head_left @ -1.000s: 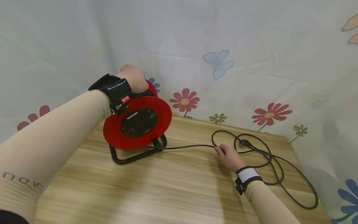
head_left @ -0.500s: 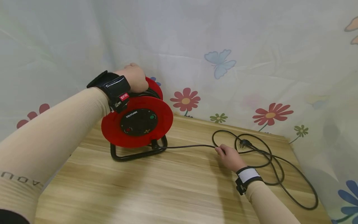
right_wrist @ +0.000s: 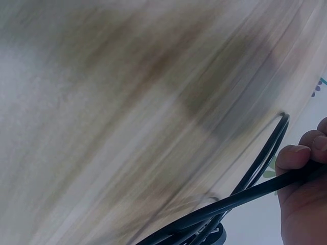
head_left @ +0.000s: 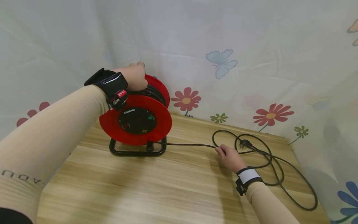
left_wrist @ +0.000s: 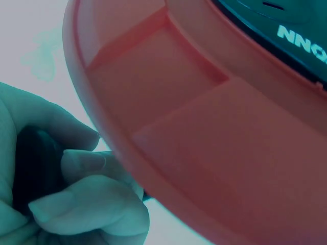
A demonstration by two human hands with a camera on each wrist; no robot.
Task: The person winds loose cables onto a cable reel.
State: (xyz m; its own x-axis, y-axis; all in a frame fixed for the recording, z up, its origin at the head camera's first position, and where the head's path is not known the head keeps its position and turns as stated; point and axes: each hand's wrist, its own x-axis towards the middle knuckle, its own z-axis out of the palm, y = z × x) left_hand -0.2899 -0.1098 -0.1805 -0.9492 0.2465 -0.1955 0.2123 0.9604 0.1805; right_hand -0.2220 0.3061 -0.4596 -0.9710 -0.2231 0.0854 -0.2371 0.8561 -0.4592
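Observation:
A red cable reel (head_left: pixel 162 121) with a black centre panel stands on its black tube frame at the left of the table. My left hand (head_left: pixel 134 76) is at its top; in the left wrist view the fingers curl round a black handle (left_wrist: pixel 38 166) beside the red disc (left_wrist: pixel 204 138). Black cable (head_left: pixel 152 93) is wound between the two discs. From the reel's lower part a stretch of black cable (head_left: pixel 190 144) runs right to my right hand (head_left: pixel 230 157), which pinches it. In the right wrist view the cable (right_wrist: pixel 245 195) passes between thumb and fingers.
Loose loops of cable (head_left: pixel 282 171) lie on the right of the wooden table (head_left: pixel 167 186), with a black plug (head_left: pixel 245 143) among them. A pale sheet (head_left: pixel 179 37) printed with flowers and butterflies hangs behind the table and down its right side.
The reel has turned on the table, so its rear disc and wound cable show more, and its frame base now lies level across the view. My right hand has stayed in place on the cable.

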